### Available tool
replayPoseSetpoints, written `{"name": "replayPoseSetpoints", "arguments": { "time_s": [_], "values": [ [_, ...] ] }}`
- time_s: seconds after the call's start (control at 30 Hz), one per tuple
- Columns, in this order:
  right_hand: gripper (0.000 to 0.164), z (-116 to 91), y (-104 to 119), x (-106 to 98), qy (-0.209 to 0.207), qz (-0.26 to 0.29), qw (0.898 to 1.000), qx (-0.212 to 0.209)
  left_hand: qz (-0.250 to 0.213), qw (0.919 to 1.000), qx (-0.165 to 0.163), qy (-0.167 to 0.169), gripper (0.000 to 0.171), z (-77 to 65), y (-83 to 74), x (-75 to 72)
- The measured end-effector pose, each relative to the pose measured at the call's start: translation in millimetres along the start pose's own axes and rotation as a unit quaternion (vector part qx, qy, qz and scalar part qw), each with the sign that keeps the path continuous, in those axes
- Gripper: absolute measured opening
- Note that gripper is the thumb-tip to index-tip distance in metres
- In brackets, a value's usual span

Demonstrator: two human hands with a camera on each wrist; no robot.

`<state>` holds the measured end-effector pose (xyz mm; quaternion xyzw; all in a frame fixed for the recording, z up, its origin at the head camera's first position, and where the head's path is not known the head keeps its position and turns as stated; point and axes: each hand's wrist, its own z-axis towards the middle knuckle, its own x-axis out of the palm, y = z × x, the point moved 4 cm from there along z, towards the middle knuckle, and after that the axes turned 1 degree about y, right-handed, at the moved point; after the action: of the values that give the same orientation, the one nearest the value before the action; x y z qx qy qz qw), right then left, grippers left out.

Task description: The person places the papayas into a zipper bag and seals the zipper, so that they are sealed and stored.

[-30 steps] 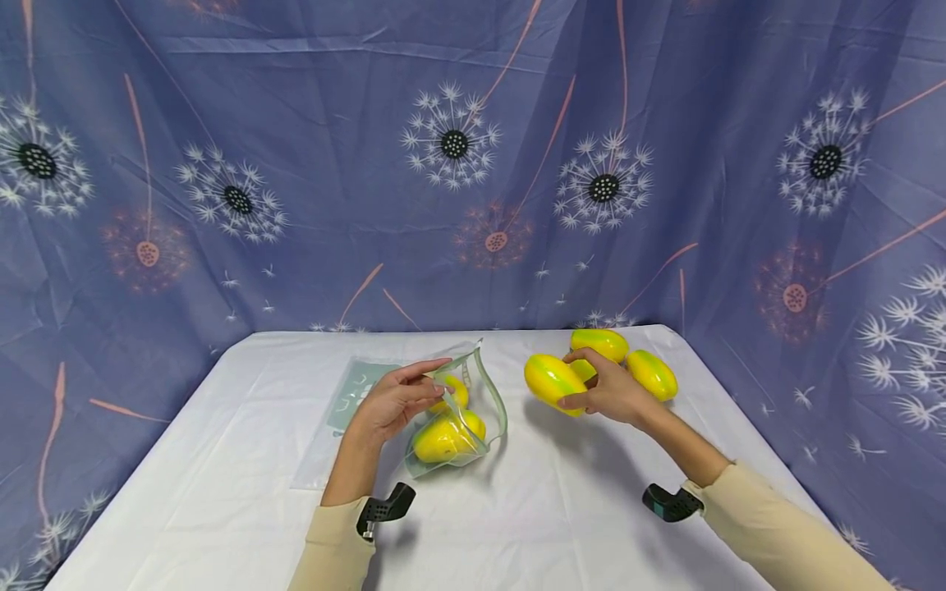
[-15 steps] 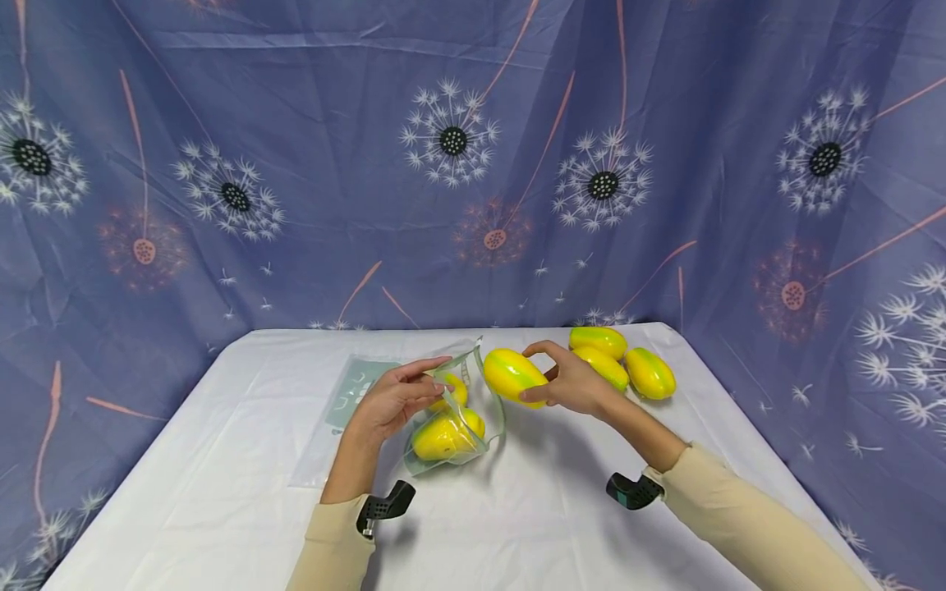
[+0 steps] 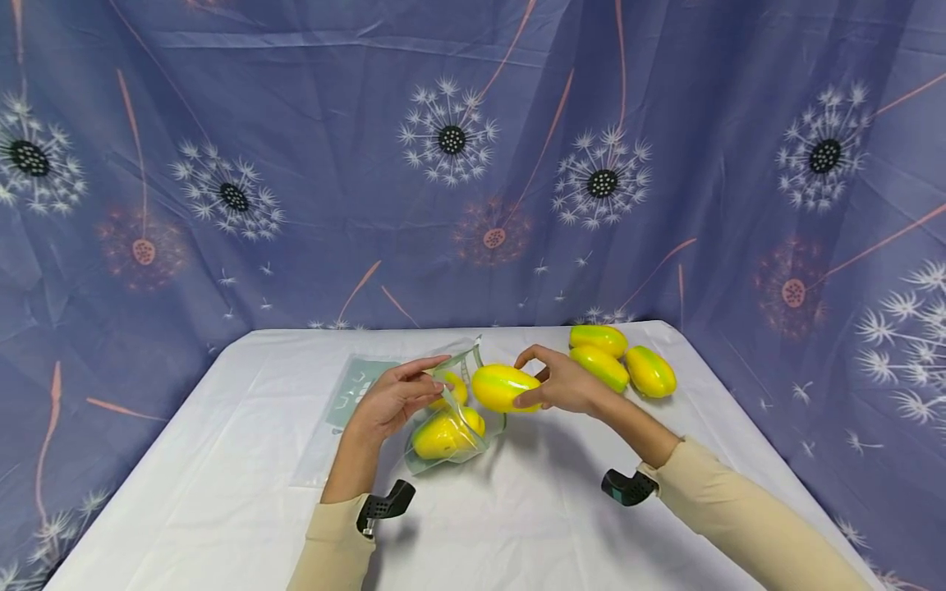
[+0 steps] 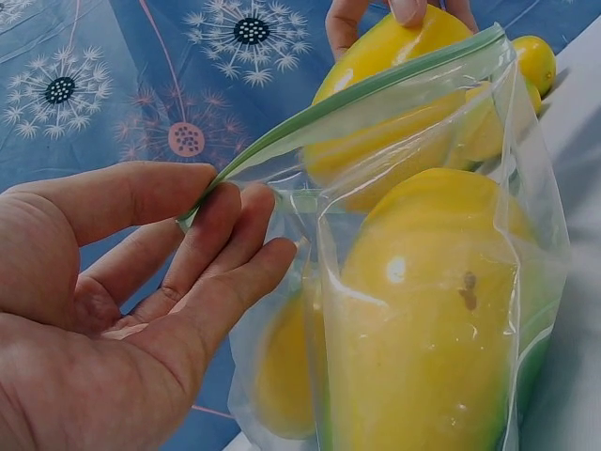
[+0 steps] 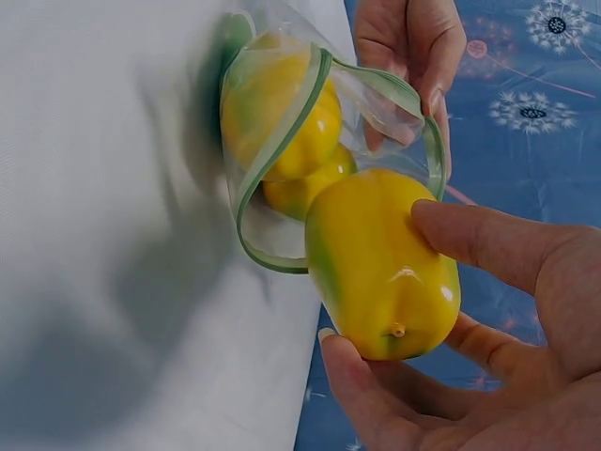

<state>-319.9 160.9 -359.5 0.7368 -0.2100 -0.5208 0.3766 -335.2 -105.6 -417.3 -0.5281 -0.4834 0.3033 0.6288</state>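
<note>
My left hand [image 3: 397, 400] pinches the green rim of a clear zip bag [image 4: 535, 202] between thumb and fingers, its mouth spread toward the right. Inside lie two yellow papayas, the nearer papaya [image 3: 443, 435] large against the plastic and the other papaya [image 5: 310, 188] partly hidden behind it. With thumb and fingertips my right hand [image 3: 565, 382] grips another yellow papaya [image 5: 385, 268] with green streaks. One end of that papaya is at the bag's mouth, overlapping the green rim in the right wrist view; its stem nub points back toward the right wrist.
Three more papayas [image 3: 599, 367] sit together at the back right of the white-covered table [image 3: 532, 509]. A flat clear bag with a grey-green print [image 3: 353, 390] lies behind the left hand. A blue dandelion-patterned curtain [image 3: 332, 164] hangs around the table.
My right hand has carried its papaya leftward, away from the other papayas at the back right, up to the bag's mouth. The left hand and bag have stayed nearly still.
</note>
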Motion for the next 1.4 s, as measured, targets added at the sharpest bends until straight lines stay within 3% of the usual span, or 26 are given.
{"name": "replayPoseSetpoints", "arguments": {
  "time_s": [0.73,1.4],
  "values": [
    [0.045,-3.7,0.2,-2.7,0.029,0.016,0.999,0.001,0.002,0.9999,0.005,0.011,0.055,2.2,0.8,0.0],
    [0.043,5.4,-8.7,21.7,0.075,0.121,0.990,0.018,0.007,0.9999,0.007,0.009,0.055,0.6,0.5,2.1]
  ]
}}
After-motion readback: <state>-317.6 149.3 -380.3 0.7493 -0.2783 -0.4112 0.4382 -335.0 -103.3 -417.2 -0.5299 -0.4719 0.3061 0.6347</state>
